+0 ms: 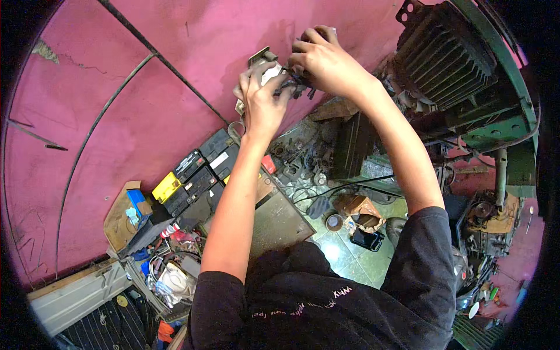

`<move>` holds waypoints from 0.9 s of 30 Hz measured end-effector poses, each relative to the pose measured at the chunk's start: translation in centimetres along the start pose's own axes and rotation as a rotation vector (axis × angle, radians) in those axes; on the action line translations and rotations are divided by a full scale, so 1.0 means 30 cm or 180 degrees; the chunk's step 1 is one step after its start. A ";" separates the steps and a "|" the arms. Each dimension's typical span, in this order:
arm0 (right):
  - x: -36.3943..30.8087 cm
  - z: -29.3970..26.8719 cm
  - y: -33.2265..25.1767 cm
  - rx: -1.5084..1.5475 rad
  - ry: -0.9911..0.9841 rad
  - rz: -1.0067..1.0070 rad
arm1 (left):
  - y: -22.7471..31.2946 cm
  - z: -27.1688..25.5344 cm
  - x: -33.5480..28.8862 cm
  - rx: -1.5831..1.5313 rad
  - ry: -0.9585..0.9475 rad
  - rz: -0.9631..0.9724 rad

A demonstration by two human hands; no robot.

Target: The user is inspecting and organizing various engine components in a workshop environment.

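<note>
Both my arms reach up in front of the pink wall (175,35). My left hand (262,105) is closed round a pale, grimy part (270,72) with a flat metal flange (261,55) at its upper end. Just right of it, my right hand (326,63) is closed, its fingers curled over the part's dark side. Dark wire-like pieces (296,87) show between the two hands. What exactly the right fingers grip is hidden behind them.
Black batteries (198,181), one yellow-topped (167,186), stand by the wall. A large finned metal unit (446,58) is at upper right. Loose metal parts (300,160), a cardboard box (356,205) and a black tray-like thing (367,239) lie below. Bags and clutter (175,280) fill the lower left.
</note>
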State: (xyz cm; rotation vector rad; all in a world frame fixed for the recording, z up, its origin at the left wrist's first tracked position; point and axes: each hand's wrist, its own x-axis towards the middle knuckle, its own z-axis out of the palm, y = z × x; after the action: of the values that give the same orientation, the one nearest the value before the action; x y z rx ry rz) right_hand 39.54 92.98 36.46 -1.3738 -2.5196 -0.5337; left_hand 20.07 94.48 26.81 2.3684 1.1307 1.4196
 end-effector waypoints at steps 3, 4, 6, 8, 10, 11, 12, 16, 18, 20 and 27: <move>-0.038 -0.049 -0.014 0.0074 0.0198 0.0138 | 0.031 -0.063 -0.039 -0.0044 -0.0007 -0.0119; -0.048 -0.082 -0.036 0.0091 0.0371 0.0220 | 0.040 -0.104 -0.060 -0.0019 0.0006 -0.0185; -0.092 -0.139 -0.088 0.0272 0.0421 0.0261 | 0.050 -0.174 -0.129 0.0051 0.0041 -0.0233; -0.152 -0.198 -0.177 0.0633 0.0450 0.0755 | 0.065 -0.248 -0.229 0.0080 -0.0084 -0.0401; -0.217 -0.233 -0.270 0.0900 0.0329 0.0861 | 0.065 -0.349 -0.358 0.0036 -0.0077 -0.0371; -0.258 -0.235 -0.321 0.1164 0.0348 0.0935 | 0.085 -0.405 -0.429 0.0046 -0.0276 -0.0581; -0.307 -0.220 -0.372 0.1329 0.0170 0.1036 | 0.108 -0.466 -0.503 0.0053 -0.0460 -0.0827; -0.455 -0.127 -0.622 0.2193 -0.0374 0.1171 | 0.111 -0.664 -0.895 0.0276 -0.0901 -0.1360; -0.510 -0.055 -0.777 0.2278 -0.0868 0.1201 | 0.150 -0.775 -1.039 0.0296 -0.1021 -0.1613; -0.520 -0.030 -0.924 0.2303 -0.1598 0.0614 | 0.187 -0.863 -1.175 0.0370 -0.1148 -0.2219; -0.504 0.005 -1.245 0.2357 -0.2153 -0.0326 | 0.219 -1.019 -1.400 0.0080 -0.0573 -0.3172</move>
State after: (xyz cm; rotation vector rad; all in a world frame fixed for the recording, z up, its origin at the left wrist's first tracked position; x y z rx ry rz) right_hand 16.19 62.96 23.11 -1.2345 -2.7897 0.9290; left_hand -12.38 54.48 17.40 1.4559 1.8593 0.8006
